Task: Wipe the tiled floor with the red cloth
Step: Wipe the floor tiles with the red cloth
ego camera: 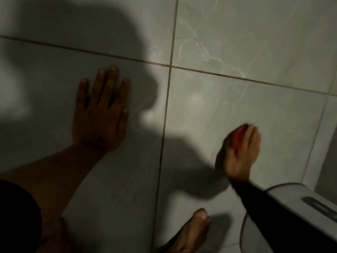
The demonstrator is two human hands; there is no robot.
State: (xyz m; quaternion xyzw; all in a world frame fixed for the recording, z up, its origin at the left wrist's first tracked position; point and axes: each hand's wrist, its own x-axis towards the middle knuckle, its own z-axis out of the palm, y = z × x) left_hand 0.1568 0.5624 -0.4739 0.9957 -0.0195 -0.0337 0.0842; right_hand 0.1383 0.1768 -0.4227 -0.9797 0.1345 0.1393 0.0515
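Note:
My left hand (101, 114) lies flat on the grey tiled floor (228, 52), fingers spread, palm down, holding nothing. It sits in deep shadow left of a vertical grout line. My right hand (240, 152) is on the tile to the right, fingers curled over a bunched red cloth (239, 136). Only a small patch of the cloth shows between the fingers. The right hand is blurred. A black sleeve covers the right forearm.
A bare foot (193, 230) rests on the floor at the bottom centre. A white plastic object (299, 194) with a dark slot fills the lower right corner. A tiled wall base (328, 125) rises at the right edge. Large shadows cover the left tiles.

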